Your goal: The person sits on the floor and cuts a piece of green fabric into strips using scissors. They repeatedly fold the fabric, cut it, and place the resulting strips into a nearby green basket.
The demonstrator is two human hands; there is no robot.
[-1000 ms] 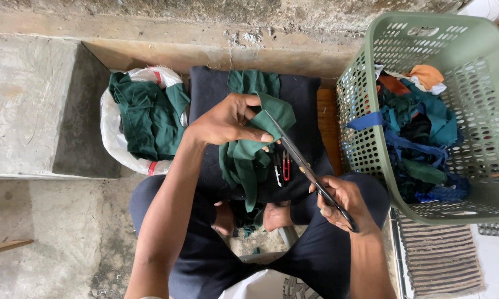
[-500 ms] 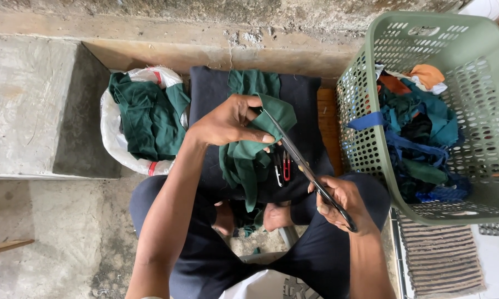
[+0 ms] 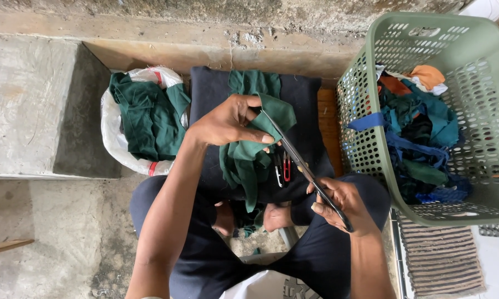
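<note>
Gripping a green cloth [image 3: 249,158] over the lap, the left hand [image 3: 227,119] pinches its top edge while the right hand [image 3: 340,202] closes around long scissors [image 3: 302,166], blades touching the fabric beside a green basket [image 3: 371,88].

My left hand [image 3: 227,120] pinches a piece of green cloth [image 3: 249,149] up over the dark cushion [image 3: 307,111], while my right hand [image 3: 340,202] grips long scissors [image 3: 302,166] whose blades meet the cloth's edge. Just under the cloth lie what look like small red-handled snips [image 3: 286,167]. A green basket [image 3: 426,50] of fabric scraps stands to my right.
</note>
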